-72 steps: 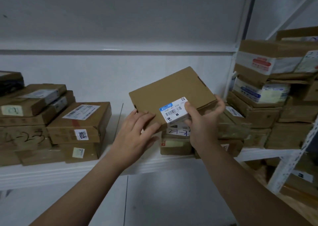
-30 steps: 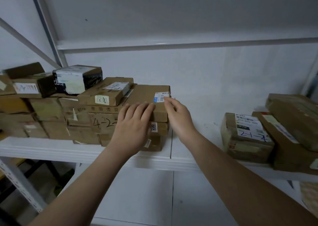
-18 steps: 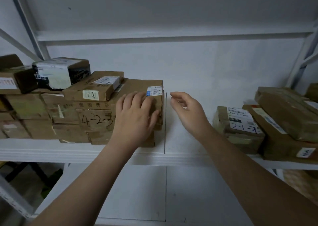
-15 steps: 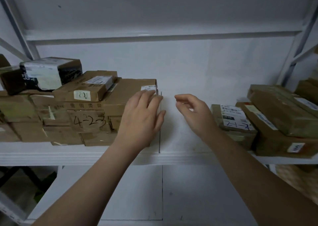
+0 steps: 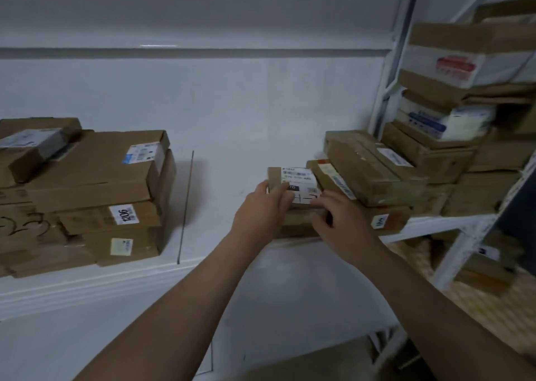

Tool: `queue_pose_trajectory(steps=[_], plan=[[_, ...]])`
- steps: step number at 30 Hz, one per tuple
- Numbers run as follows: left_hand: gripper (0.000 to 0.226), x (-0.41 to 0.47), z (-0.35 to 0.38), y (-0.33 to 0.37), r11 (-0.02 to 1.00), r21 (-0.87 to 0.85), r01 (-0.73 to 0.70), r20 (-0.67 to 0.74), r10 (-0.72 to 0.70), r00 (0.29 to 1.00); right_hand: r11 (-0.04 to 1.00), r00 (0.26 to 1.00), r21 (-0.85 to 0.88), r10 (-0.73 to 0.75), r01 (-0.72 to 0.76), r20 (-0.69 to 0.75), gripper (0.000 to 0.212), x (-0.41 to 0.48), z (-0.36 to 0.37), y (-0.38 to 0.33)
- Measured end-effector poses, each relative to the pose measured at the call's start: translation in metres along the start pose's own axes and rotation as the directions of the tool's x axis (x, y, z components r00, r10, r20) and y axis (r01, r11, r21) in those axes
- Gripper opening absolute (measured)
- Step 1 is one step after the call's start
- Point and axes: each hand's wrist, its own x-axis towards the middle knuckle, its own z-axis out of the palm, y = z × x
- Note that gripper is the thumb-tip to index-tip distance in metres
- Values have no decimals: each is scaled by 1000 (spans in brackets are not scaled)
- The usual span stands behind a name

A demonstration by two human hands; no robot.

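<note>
A small cardboard box [image 5: 295, 179] with a white shipping label on top sits on another box near the front edge of the white shelf [image 5: 226, 154]. My left hand [image 5: 261, 209] grips its left end, thumb on the side and fingers over the top. My right hand [image 5: 339, 221] grips its right front corner, fingers curled over the label's edge. A flat brown box [image 5: 95, 171] with a blue-and-white label lies on top of the stack at the left, away from both hands.
Long brown boxes [image 5: 374, 171] are piled just right of the small box. Beyond the white upright post [image 5: 388, 76], the neighbouring shelf holds several stacked parcels [image 5: 464, 61]. More boxes [image 5: 116, 224] fill the shelf's left end. A lower shelf lies below.
My hands left the flat box on the left stack. The view swung right, and both hands now hold the small labelled box at the right.
</note>
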Motion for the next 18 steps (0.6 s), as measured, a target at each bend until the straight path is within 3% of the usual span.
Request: queue_pose_trajectory(steps=[3,7,12,15,18], plan=[[38,10,14,4,985,-155,79,26,-75,997,999,1000,45,12,-11,-13,28,1,0,3],[31,-13,22,-2,927,-352,133,-103,-180,978,981,1000,193,10,-7,-15,26,-4,1,3],[34,-45,33,-2,864,-500,63,-213,-194,958,938,996,347,11,22,-92,9,-10,15,2],[36,-60,41,5,819,-572,36,-271,-230,934,891,983,454,69,15,-168,20,-14,23,1],[41,-71,48,11,710,-704,28,-300,-332,894,824,976,566,127,-5,-176,37,-17,29,0]])
